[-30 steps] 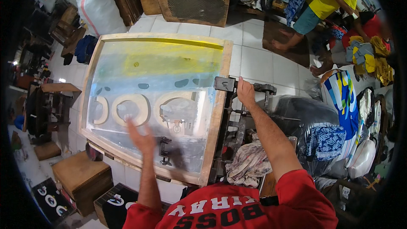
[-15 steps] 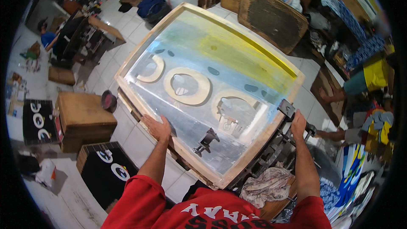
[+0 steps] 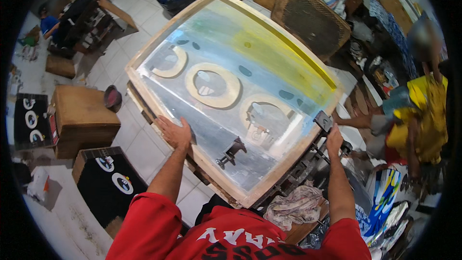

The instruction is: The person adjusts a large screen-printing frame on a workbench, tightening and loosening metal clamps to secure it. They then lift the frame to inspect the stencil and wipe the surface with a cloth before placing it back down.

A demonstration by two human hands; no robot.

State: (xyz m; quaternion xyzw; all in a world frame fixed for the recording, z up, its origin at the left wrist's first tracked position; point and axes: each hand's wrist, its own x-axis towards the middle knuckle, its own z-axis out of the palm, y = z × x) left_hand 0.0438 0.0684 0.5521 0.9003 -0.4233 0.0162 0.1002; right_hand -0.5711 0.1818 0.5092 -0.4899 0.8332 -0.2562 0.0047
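A large wooden-framed printing screen (image 3: pixel 219 190) lies tilted before me, its mesh tinted yellow, green and blue with pale ring shapes. My left hand (image 3: pixel 175 132) rests on the frame's near-left rail, fingers stretched out and thumb apart. At the right corner, my right hand (image 3: pixel 334 138) has its fingers closed around a dark metal clamp (image 3: pixel 323 121) fixed to the frame; its fingertips are partly hidden. On the mesh near me sits a small dark metal bracket (image 3: pixel 233 152).
A crumpled stained cloth (image 3: pixel 293 207) lies by the metal rail under the frame's right side. To the left stand a cardboard box (image 3: pixel 86 110) and black printed panels (image 3: pixel 108 183). A person in yellow (image 3: pixel 423 120) is close on the right; another in blue (image 3: pixel 48 25) is far left.
The frame sits slightly farther up and left in view, both hands staying on it. The person at the right has come nearer, with more of the yellow clothing showing.
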